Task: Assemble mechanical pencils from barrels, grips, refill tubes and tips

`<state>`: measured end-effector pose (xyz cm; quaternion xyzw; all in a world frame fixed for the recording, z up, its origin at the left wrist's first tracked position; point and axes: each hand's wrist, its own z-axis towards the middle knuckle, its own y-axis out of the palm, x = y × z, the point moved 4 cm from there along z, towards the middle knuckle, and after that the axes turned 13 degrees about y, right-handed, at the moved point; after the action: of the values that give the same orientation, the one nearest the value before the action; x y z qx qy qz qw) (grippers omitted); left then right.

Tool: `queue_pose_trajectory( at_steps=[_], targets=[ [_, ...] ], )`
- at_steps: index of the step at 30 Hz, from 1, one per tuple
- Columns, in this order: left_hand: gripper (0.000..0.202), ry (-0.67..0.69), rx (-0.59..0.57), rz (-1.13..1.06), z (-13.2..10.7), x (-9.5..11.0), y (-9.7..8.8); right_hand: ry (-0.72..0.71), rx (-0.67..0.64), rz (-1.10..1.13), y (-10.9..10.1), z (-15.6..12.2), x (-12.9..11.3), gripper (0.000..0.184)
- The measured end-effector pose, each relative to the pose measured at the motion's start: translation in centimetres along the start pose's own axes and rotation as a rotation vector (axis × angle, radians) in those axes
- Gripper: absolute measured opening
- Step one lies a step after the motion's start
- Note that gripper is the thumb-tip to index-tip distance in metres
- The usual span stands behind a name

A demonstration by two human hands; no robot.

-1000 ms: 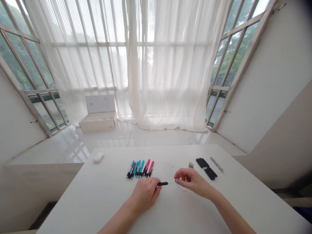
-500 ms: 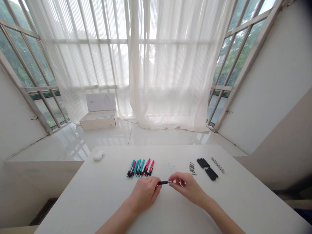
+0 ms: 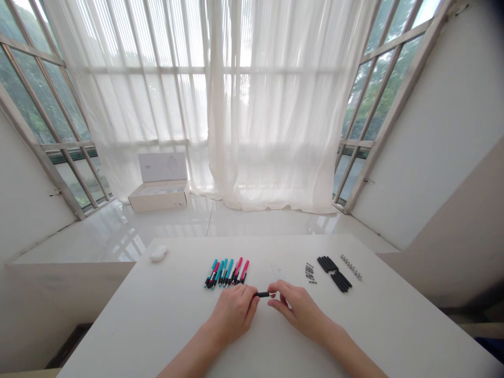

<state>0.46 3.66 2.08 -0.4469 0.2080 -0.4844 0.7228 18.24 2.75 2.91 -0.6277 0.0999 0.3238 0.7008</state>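
My left hand [image 3: 235, 311] grips a pen barrel [image 3: 263, 295] by its rear end, with fingers and thumb closed round it. The barrel's black grip section points right, toward my right hand [image 3: 298, 304]. There the index finger and thumb are curled about the pen's small silvery tip end, partly hiding it. Just beyond my left hand lie several turquoise and pink pens [image 3: 226, 272] with black parts, side by side. Behind my right hand lie a few thin, pale refills [image 3: 277, 271], hard to make out.
On the right lie small dark metal pieces [image 3: 310, 273], black grip tubes [image 3: 334, 273] in two groups and a row of small grey tips [image 3: 351, 267]. A white earphone case [image 3: 159, 253] rests at the left. An open white box [image 3: 158, 197] stands on the ledge by the curtain.
My right hand has shifted slightly left along the pen's tip end, its finger and thumb now a little farther apart. My left hand keeps its grip, nearly still.
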Motion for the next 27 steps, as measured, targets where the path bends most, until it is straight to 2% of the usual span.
queue_pose_trajectory(
  at_steps=[4, 8, 15, 21, 27],
  targets=[
    [0.017, 0.002, -0.008, 0.007, 0.18, 0.09, -0.23, -0.066, 0.052, -0.075, 0.02, 0.02, -0.07, 0.029],
    [0.014, 0.009, 0.006, -0.001, 0.40, 0.15, -0.52, -0.071, 0.072, -0.142, 0.26, 0.09, 0.12, 0.038],
    [0.012, -0.004, 0.017, -0.021, 0.31, 0.06, -0.29, -0.065, 0.053, -0.143, 0.11, -0.09, -0.45, 0.024],
    [0.013, 0.029, 0.074, -0.037, 0.39, 0.23, -0.54, -0.054, 0.066, -0.153, 0.40, 0.02, 0.20, 0.039],
    [0.010, 0.046, 0.157, -0.007, 0.39, 0.12, -0.83, -0.035, 0.036, -0.093, 0.79, 0.02, 0.20, 0.044]
  ],
)
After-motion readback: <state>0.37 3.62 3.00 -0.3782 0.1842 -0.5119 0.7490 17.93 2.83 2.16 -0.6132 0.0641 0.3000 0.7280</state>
